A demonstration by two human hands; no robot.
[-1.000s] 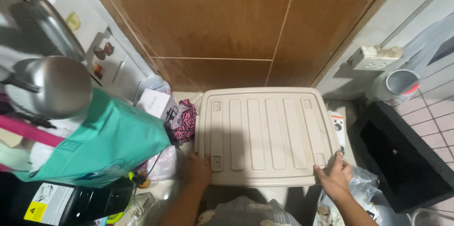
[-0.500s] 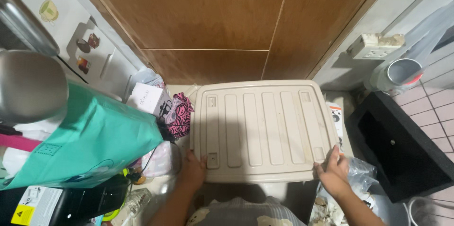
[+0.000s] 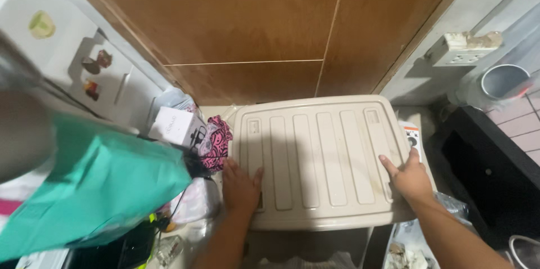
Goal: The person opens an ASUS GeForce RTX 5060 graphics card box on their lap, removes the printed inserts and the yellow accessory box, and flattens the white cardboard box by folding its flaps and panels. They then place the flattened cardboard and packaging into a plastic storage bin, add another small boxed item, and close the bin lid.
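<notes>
While both palms press flat, fingers spread, the beige ribbed lid (image 3: 320,162) sits at lower centre of frame: left hand (image 3: 241,185) on its lower-left corner, right hand (image 3: 409,176) on the right edge, gripping nothing. Opposite corners probably keep it level. Teal bag (image 3: 95,187) at left.
</notes>
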